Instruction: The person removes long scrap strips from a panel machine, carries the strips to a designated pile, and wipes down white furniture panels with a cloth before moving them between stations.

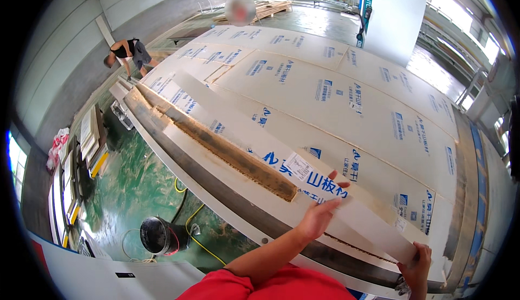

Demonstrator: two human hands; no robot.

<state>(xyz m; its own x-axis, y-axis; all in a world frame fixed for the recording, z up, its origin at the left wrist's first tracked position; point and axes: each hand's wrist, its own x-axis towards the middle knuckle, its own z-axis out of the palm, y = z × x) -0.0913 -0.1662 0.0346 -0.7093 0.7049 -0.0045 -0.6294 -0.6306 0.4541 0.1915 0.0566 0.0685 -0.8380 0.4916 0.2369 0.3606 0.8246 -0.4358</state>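
A long white panel strip (374, 218) with blue print slants across the big machine table, its near end toward me. My right hand (418, 265) is closed on the edge of that near end. Farther along the strip, my left hand (319, 216) has its fingers spread over the printed face, at or just above the surface; contact is hard to tell. A white paper label (299, 167) is stuck on the strip beyond my left fingers. Beneath and beside the strip lie large white film-covered boards (319, 105) with cut lines. Left of the strip runs a long brown, sawdust-covered gap (230, 159).
At the far left corner a person (131, 53) in dark clothes bends by the table. A black bucket (158, 235) and a yellow cable (197, 237) are on the green floor. Panels lean at the left (86, 143). A tall blue machine column (366, 7) stands at the back.
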